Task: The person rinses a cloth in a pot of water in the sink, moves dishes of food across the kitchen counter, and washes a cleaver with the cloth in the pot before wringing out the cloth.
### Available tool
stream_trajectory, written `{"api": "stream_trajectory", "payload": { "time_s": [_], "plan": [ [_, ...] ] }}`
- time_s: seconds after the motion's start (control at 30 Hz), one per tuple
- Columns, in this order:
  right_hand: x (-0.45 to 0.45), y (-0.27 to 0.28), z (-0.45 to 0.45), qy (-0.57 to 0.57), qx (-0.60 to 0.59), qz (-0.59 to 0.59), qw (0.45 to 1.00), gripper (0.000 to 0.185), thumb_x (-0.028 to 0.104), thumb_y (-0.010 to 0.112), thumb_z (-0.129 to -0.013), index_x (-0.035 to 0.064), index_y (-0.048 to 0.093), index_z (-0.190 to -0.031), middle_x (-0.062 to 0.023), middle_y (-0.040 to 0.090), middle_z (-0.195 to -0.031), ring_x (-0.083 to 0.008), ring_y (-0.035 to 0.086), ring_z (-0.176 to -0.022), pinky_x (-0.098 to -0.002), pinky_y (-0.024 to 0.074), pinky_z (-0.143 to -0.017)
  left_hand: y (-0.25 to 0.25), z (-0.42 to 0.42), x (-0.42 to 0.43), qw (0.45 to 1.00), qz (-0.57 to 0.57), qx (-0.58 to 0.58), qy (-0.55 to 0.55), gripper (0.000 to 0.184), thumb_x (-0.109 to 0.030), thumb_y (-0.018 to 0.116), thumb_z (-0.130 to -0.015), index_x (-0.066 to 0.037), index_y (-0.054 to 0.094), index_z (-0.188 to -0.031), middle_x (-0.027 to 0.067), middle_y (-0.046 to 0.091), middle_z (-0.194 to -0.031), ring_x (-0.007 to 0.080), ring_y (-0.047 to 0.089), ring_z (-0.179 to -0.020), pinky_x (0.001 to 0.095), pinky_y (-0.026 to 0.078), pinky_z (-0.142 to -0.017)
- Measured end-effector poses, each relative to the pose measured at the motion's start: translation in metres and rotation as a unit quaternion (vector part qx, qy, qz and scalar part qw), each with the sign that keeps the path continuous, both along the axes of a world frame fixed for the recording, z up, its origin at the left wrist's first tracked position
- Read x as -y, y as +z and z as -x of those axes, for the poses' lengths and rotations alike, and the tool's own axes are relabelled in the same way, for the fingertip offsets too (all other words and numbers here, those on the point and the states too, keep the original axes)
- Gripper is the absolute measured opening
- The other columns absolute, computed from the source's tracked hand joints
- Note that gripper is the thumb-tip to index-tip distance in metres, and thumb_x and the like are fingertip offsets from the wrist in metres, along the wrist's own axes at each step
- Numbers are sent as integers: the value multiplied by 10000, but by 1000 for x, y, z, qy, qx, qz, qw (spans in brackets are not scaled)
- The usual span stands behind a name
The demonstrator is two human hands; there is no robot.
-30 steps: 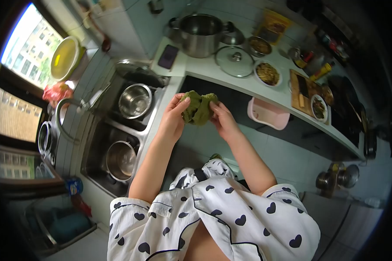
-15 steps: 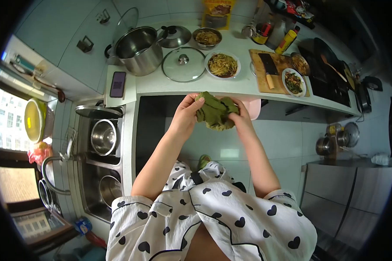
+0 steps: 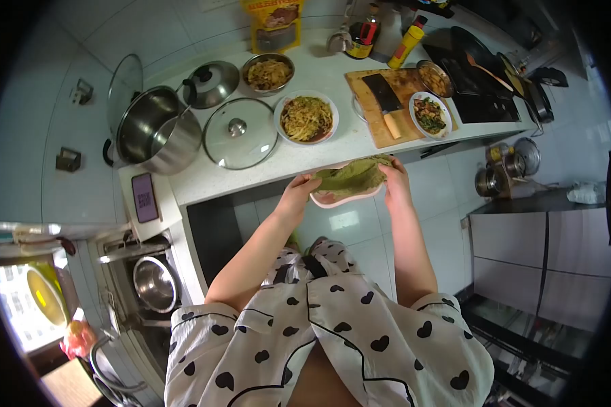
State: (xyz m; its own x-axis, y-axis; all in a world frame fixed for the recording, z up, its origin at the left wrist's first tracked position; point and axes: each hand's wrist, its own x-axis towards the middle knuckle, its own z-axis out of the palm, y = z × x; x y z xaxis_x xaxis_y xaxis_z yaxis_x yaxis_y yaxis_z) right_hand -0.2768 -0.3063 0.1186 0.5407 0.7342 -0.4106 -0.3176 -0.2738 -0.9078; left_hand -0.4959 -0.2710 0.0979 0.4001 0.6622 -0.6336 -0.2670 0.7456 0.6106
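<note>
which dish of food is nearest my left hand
The white dish beside the glass lid; from your left hand, the metal bowl sits farther back, the greens plate and another bowl farther right.

Black hearts [image 3: 380, 343] dot the white short-sleeved shirt [image 3: 404, 342], edged with dark piping [image 3: 308, 298].

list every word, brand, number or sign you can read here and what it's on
None can be read for certain.
Yellow bag at the back of the counter: printed lettering near the top, too blurred to read.
Phone: markings on the screen, too small to read.
Dark bottle: label too small to read.
Yellow bottle: any print too blurred to read.
Green fabric piece: no lettering visible.
</note>
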Motion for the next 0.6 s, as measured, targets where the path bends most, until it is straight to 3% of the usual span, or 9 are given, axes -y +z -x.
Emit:
{"api": "stream_trajectory", "payload": {
  "time_s": [0.23,0.4,0.47,0.53,0.57,0.6],
  "plan": [
    [-37,5,-21,-45,-85,-36,995,218,93,604,-813,112,538,-1020,-11,576,-985,-116,539,-919,-282,394,-832,-18,-49,-45,998,-21,28,-48,83,-97,586,-849,-110,505,-846,-11,511,-872,93,478,-840,257,394,-768],
    [-66,-20,-52,-15,-138,-73,988,294,51,598,-793,95,513,-1071,-28,558,-1045,-139,532,-949,-293,409,-835,-44,-82,-59,991,-122,-31,-40,105,-20,551,-813,-85,506,-883,24,515,-994,105,473,-899,274,419,-756],
    [-81,-42,-57,11,-54,-35,998,350,15,583,-777,77,491,-1109,-77,527,-1108,-181,514,-1001,-319,406,-860,-58,-91,-61,971,-221,-72,-50,178,-4,562,-759,-47,509,-924,101,493,-1133,193,490,-1005,299,414,-841],
    [-88,-88,-70,50,60,-19,997,404,-18,566,-757,61,470,-1142,-129,487,-1159,-232,491,-1047,-350,397,-886,-88,-100,-58,870,-425,-245,-55,255,-14,571,-737,-46,508,-982,145,469,-1163,264,480,-1049,330,397,-892],
    [-91,-127,-78,73,132,-23,988,430,-33,556,-745,55,459,-1155,-157,463,-1179,-262,477,-1067,-367,390,-899,-97,-105,-56,790,-515,-328,-61,294,-19,576,-727,-45,508,-1012,168,457,-1179,300,474,-1071,346,388,-917],
    [-94,-148,-83,96,202,-28,974,455,-48,546,-734,49,449,-1168,-184,438,-1199,-293,463,-1086,-384,383,-913,-97,-111,-52,764,-513,-386,-68,421,-40,596,-712,-73,507,-1122,205,414,-1211,378,431,-1112,398,359,-962]
  ]
}}
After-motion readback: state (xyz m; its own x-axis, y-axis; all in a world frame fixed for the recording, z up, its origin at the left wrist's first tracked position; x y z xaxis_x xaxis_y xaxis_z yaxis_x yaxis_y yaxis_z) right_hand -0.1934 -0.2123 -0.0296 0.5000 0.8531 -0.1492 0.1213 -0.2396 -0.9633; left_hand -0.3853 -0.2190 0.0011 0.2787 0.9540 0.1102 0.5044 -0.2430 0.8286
